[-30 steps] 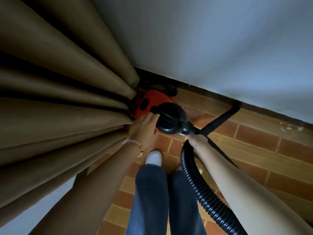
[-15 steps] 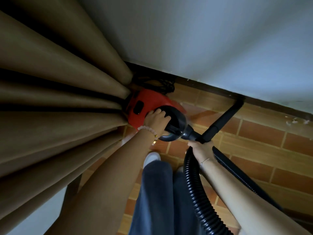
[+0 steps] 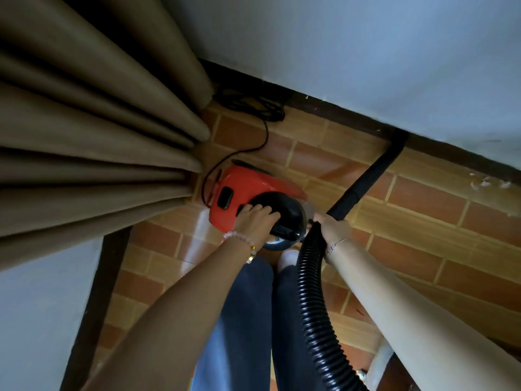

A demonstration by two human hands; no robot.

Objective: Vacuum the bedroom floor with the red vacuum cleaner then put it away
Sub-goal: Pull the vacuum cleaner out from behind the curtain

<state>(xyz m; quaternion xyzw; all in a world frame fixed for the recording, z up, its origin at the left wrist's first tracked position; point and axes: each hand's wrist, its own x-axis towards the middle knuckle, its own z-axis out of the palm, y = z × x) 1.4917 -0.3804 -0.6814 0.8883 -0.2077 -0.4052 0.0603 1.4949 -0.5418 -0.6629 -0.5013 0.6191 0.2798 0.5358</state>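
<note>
1. The red vacuum cleaner sits on the brick-patterned floor, just beside the curtain at its 9 o'clock.
2. The left hand has its grip closed over the black handle.
3. The right hand has its grip wrapped around the ribbed hose at the wand.
4. The power cord lies bunched at 12 o'clock by the wall.

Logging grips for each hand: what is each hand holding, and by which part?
Left hand grips the red vacuum by its black top handle. Right hand grips the hose where it meets the wand.
</note>
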